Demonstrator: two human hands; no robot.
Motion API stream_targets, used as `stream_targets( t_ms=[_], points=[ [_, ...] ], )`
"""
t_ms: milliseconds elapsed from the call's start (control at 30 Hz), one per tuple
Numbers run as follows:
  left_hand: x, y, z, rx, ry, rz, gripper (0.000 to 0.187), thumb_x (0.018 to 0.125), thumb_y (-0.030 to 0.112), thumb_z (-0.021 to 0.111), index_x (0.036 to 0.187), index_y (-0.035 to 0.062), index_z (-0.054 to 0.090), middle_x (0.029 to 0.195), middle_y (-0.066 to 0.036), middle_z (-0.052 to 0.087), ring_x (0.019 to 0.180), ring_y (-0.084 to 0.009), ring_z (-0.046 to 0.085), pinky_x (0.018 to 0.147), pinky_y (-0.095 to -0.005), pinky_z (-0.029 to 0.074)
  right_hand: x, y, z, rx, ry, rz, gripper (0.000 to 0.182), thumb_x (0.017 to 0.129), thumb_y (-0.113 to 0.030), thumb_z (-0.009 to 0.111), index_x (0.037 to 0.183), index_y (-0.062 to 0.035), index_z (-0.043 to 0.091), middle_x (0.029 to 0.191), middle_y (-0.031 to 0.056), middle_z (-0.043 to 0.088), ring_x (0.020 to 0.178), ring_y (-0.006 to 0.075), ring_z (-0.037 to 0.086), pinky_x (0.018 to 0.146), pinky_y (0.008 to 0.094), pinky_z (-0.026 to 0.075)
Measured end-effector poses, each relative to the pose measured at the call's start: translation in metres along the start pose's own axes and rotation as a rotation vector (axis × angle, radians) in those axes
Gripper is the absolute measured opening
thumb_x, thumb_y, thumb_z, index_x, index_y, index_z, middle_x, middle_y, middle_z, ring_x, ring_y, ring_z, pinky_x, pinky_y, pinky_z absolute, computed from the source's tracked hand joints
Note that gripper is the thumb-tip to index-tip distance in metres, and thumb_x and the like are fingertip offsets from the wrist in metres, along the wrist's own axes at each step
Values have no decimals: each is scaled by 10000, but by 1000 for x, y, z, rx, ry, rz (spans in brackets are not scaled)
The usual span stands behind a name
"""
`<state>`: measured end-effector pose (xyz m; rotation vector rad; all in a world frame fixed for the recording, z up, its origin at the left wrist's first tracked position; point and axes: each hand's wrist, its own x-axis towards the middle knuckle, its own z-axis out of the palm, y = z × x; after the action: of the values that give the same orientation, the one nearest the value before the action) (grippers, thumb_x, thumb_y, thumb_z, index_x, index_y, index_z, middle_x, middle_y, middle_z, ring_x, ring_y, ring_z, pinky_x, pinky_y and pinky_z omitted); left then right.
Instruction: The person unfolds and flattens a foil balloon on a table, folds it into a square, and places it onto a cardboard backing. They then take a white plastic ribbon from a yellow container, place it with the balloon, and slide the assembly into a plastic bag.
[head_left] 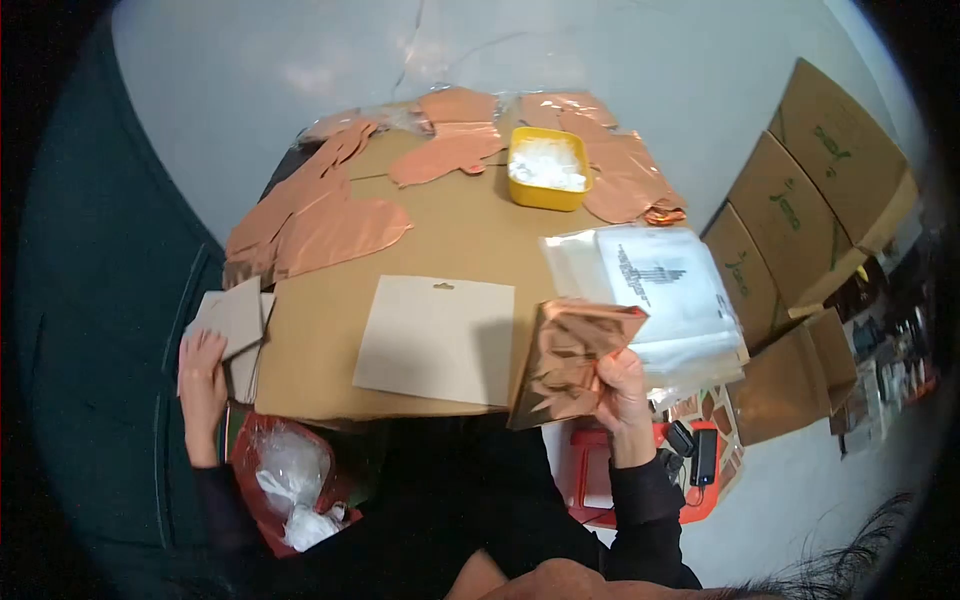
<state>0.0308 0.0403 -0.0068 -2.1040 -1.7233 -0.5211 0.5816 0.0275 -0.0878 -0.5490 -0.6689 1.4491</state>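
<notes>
Two hands work at opposite ends of the near edge of a cardboard-covered table (330, 380). The right hand (622, 392) pinches a folded rose-gold foil piece (568, 362) along its right side, thumb and fingers closed on it; the piece is held tilted, just over the near right part of the table, its longer axis running from near edge toward far edge. Directly left of it, just beside and perhaps slightly under its left edge, a pale backing card (435, 340) with a small hang slot at its far edge lies flat, square to the near edge. The card lies much nearer the right hand than the left.

The left hand (203, 385) rests flat with fingers spread on a stack of similar cards (235, 325) at the near left corner; it grips nothing that I can make out, only pressing on the stack.

Behind the foil piece, at the right edge, lies a pile of clear printed bags (665, 290). A yellow tub (548, 168) of white bits stands toward the far edge, with more flat foil shapes (320, 225) spread along the far and left edges.

Below the near left corner a red bag (285, 480) holds clear plastic. Flattened cardboard boxes (800, 210) lean to the right of the table, on a pale floor
</notes>
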Motion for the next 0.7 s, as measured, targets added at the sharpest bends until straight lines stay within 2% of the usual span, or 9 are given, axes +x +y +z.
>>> stream_targets(
  t_ms=[33,100,133,200,300,400,533,633,700],
  points=[
    [-9,-6,-2,7,-149,-31,379,792,-8,583,1168,-5,633,1266,-228,588,1305,-426,433,1141,-490,272,1,1,1,-45,5,28,191,857,-139,718,861,15,605,772,76,648,655,152,622,619,296,541],
    [-5,23,-27,-136,-320,-150,470,768,71,634,1234,15,601,1352,-236,523,1352,-433,368,1153,-478,252,0,1,1,-156,-26,83,179,860,-119,705,764,9,624,692,50,623,590,126,589,555,264,503],
    [2,31,-29,-182,-304,-111,493,759,87,645,1245,17,592,1366,-235,508,1359,-433,357,1153,-474,254,-1,0,2,-202,-51,115,197,861,-109,698,716,6,633,652,37,610,558,114,573,523,247,484],
    [19,44,-31,-266,-275,-41,542,743,120,667,1267,21,572,1393,-233,478,1372,-432,335,1153,-465,257,-2,-5,7,-279,-97,149,214,860,-129,705,709,4,634,650,31,601,555,109,562,500,241,461],
    [59,105,-36,-326,-296,209,536,727,106,680,1240,-3,570,1368,-234,492,1373,-425,338,1146,-463,273,-4,-10,14,-311,-127,190,222,866,-149,705,714,-3,635,661,21,591,554,97,541,486,233,433],
    [85,154,-9,-367,-401,504,590,759,161,686,1300,5,509,1449,-238,394,1405,-426,283,1152,-474,257,-4,-13,16,-314,-178,178,218,887,-156,687,734,-11,632,690,8,582,590,81,533,525,224,433],
    [112,211,30,-356,-459,830,769,771,343,753,1381,17,417,1446,-284,341,1371,-467,289,1107,-535,293,-5,-17,11,-302,-239,245,167,898,-148,680,886,19,681,746,9,612,637,68,543,559,217,441],
    [120,234,51,-180,-442,949,814,820,427,685,1442,35,336,1448,-306,323,1365,-488,276,1083,-584,290,-2,-9,4,-270,-279,224,239,909,-135,671,1073,39,691,834,24,666,674,49,553,575,204,443],
    [119,241,69,-186,-388,929,794,841,458,646,1438,31,344,1444,-310,326,1362,-490,281,1075,-598,287,-1,-9,-2,-241,-291,266,238,914,-144,671,1061,43,692,857,25,677,683,41,560,576,195,444]
  ],
)
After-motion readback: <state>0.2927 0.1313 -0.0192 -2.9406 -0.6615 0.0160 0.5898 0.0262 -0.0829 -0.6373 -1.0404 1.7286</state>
